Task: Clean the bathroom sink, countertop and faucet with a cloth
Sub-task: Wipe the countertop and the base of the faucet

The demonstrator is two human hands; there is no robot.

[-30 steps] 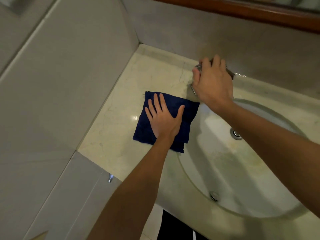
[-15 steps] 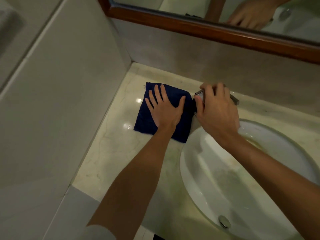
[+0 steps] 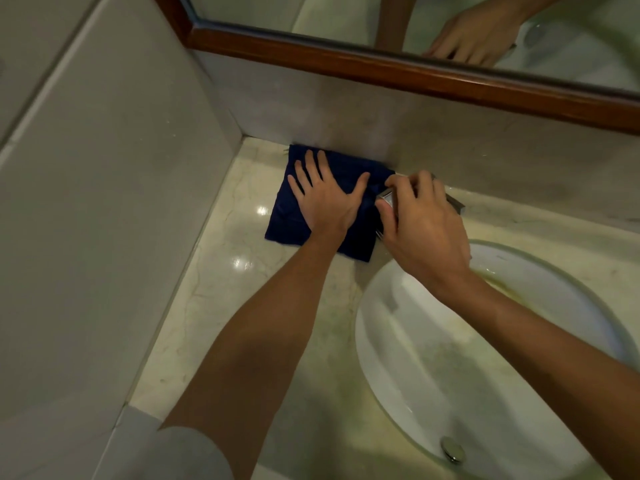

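Observation:
A folded dark blue cloth (image 3: pixel 287 216) lies on the pale marble countertop (image 3: pixel 221 306), its far edge against the back wall. My left hand (image 3: pixel 325 199) presses flat on the cloth with fingers spread. My right hand (image 3: pixel 420 223) is curled over the chrome faucet (image 3: pixel 388 197) just right of the cloth, hiding most of it; a metal end shows at its far side. The white oval sink (image 3: pixel 450 375) lies below my right forearm, with yellowish staining near its back rim.
A grey tiled side wall (image 3: pixel 104 237) bounds the counter on the left. A wood-framed mirror (image 3: pixel 381 67) hangs above the back wall and reflects my right hand. A chrome overflow fitting (image 3: pixel 452 449) shows on the sink's near wall.
My left hand has slid the cloth away from me across the counter until it meets the back wall. My right hand has stayed on the faucet. The view has tilted up toward the mirror.

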